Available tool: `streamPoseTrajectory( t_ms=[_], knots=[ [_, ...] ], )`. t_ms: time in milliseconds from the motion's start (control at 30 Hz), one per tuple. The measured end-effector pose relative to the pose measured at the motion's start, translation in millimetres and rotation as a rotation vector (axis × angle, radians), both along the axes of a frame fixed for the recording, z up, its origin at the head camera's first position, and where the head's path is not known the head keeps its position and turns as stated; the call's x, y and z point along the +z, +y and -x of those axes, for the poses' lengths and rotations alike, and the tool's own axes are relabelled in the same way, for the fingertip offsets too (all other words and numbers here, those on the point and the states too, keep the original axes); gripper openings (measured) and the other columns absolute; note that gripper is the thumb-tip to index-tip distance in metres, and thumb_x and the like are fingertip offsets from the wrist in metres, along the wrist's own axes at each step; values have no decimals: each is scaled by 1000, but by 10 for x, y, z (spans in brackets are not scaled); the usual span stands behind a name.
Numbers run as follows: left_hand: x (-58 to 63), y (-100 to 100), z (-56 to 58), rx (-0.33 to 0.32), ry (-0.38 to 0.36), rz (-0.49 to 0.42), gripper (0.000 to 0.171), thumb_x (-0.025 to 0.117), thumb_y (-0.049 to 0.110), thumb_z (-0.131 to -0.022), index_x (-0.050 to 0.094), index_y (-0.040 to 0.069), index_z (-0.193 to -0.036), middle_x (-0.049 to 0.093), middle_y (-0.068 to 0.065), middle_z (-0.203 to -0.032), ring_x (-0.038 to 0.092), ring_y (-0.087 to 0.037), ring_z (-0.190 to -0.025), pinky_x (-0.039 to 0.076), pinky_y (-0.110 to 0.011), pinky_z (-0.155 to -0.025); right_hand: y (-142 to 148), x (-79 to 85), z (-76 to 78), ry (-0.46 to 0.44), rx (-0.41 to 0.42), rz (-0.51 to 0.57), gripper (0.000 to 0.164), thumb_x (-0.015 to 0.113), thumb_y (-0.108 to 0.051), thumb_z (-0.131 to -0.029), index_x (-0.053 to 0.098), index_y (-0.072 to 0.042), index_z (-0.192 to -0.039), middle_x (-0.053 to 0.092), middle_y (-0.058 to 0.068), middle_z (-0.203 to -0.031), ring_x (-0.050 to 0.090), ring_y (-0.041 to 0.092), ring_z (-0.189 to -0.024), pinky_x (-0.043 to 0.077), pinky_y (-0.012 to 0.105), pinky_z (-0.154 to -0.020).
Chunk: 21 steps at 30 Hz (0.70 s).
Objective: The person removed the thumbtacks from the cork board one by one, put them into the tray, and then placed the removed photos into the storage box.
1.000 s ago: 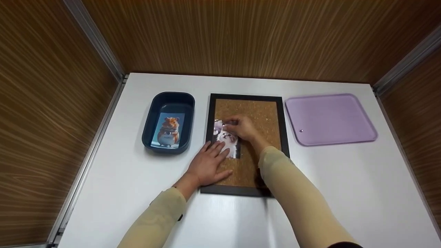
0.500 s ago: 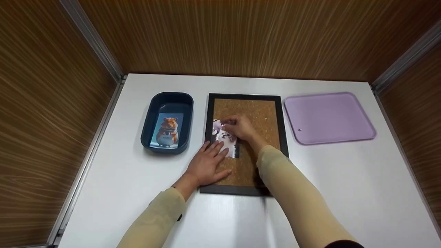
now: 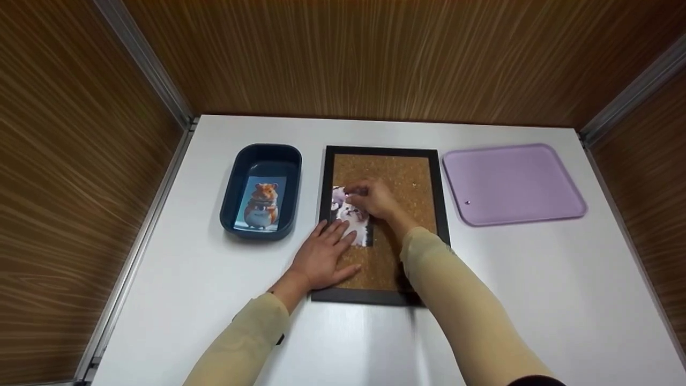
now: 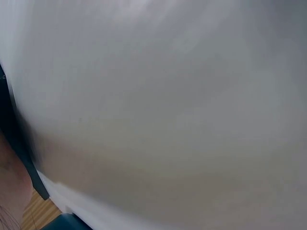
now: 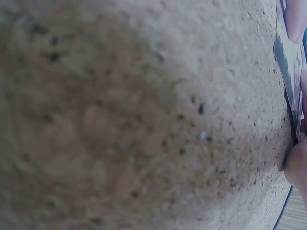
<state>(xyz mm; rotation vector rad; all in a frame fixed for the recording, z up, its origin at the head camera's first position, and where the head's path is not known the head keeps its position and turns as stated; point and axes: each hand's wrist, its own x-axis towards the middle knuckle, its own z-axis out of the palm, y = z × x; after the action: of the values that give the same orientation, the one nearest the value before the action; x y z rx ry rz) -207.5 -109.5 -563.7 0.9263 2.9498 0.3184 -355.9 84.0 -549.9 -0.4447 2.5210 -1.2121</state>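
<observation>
A framed cork board [image 3: 407,179] lies in the middle of the table. On its left part is a kitten photo card [image 3: 358,215], partly covered by both hands. My left hand [image 3: 321,258] lies flat with spread fingers across the card's lower left and the board's frame. At the card's top edge, the thumb and forefinger of my right hand [image 3: 378,199] pinch a small shiny pushpin [image 3: 347,195], mostly hidden by the fingertips. In the right wrist view, the card [image 5: 287,62] lies against the cork beside my fingers [image 5: 298,165].
To the left stands a dark blue tub [image 3: 229,187] with a hamster picture card [image 3: 261,203] inside. A lilac tray [image 3: 514,182] is at the right, bearing a small silver pin [image 3: 468,202]. Wood-grain panels [image 3: 375,59] border the white table [image 3: 177,268].
Both hands keep their places on the card and board. Only a slight shift of the head view shows.
</observation>
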Motion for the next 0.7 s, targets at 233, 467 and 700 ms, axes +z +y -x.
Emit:
streamPoseTrajectory(
  t_ms=[233, 467, 700],
  knots=[
    [-3, 7, -9, -2, 7, 4, 79, 44, 70, -103, 44, 19, -164, 35, -8, -171, 30, -26, -158, 18, -51, -130, 4, -12, 4, 5, 11, -18, 26, 76, -18, -100, 79, -12, -125, 66, 12, -133, 56, 31, -127, 47, 47, -110],
    [-17, 6, -14, -1, 18, -4, 78, 44, 69, -103, 46, 18, -163, 37, -9, -170, 32, -27, -158, 19, -52, -129, 0, -23, 6, 36, 19, -23, 22, 77, -17, -99, 80, -11, -120, 68, 11, -129, 55, 31, -128, 41, 47, -114],
    [-17, 5, -14, 0, 23, -18, 77, 45, 68, -103, 47, 18, -162, 38, -9, -170, 32, -27, -158, 19, -52, -129, -6, -21, 5, 5, 6, 3, 23, 77, -16, -99, 78, -9, -120, 66, 12, -122, 62, 29, -109, 53, 42, -99]
  ],
)
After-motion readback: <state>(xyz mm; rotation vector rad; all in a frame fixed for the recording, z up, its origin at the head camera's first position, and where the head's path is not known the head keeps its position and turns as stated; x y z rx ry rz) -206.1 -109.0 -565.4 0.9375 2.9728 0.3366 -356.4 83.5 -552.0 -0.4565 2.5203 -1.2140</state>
